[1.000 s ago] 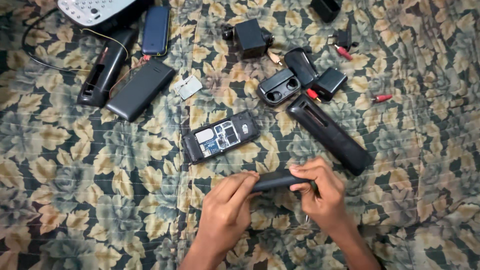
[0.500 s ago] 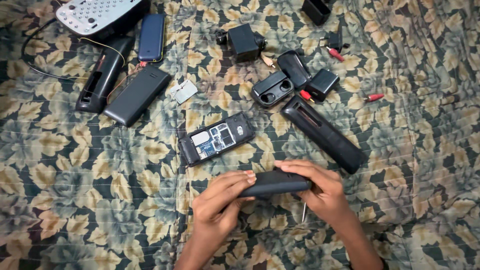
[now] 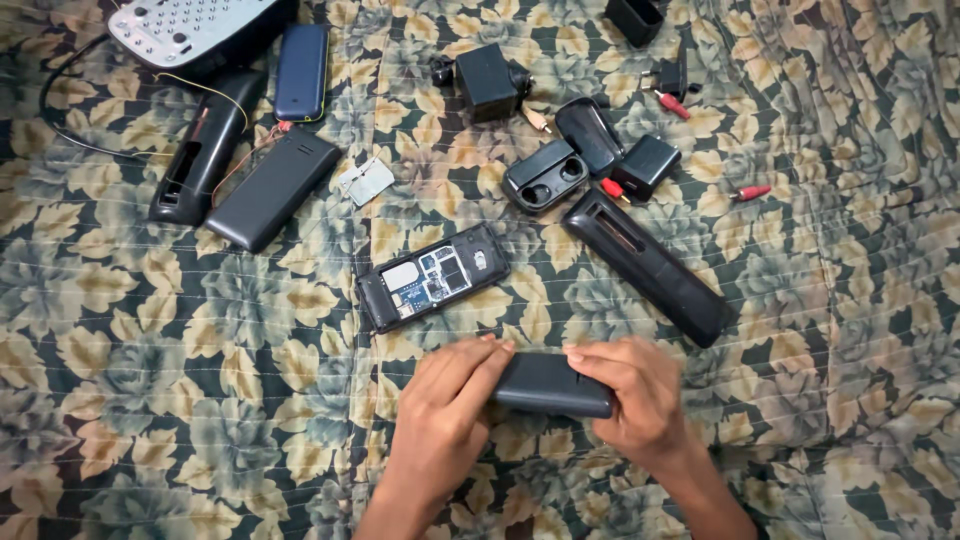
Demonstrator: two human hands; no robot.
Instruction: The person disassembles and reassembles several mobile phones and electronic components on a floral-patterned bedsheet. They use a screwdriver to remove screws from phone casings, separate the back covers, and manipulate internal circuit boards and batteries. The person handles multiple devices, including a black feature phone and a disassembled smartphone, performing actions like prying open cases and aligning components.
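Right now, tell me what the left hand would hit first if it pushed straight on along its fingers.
Left hand points up-right; beyond the held dark grey casing, probably the long black remote shell.

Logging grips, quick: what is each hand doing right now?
Left hand: fingers closed on the dark phone part.
Right hand: closed on the same part's other end.

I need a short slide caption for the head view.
Both hands, left and right, grip a dark phone body above a floral cloth strewn with opened electronics.
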